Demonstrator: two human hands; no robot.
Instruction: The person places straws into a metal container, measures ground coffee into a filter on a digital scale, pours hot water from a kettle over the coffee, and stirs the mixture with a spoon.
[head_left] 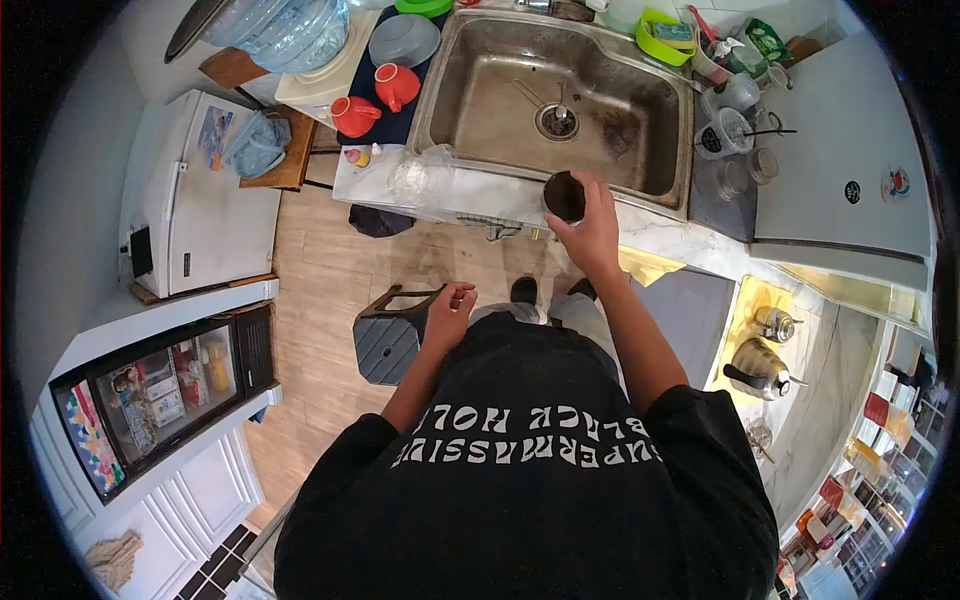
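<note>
My right hand (596, 232) is closed around the side of a small round cup (565, 197), dark inside, at the front edge of the sink counter. Whether the dark is its contents or its inner wall I cannot tell. The steel sink (470, 160) lies just beyond, with a drain (557, 121) in its basin. My left hand (452, 312) hangs low by my body, loosely curled with fingers somewhat apart and nothing visible in it. A dark plastic stool (388, 348) stands on the floor beside that hand.
A clear plastic bag (424, 182) lies on the counter left of the sink, near two red cups (397, 87). Clear containers (724, 134) stand to the right, beside a grey fridge (850, 150). Kettles (758, 368) sit at far right; a white freezer (220, 205) stands left.
</note>
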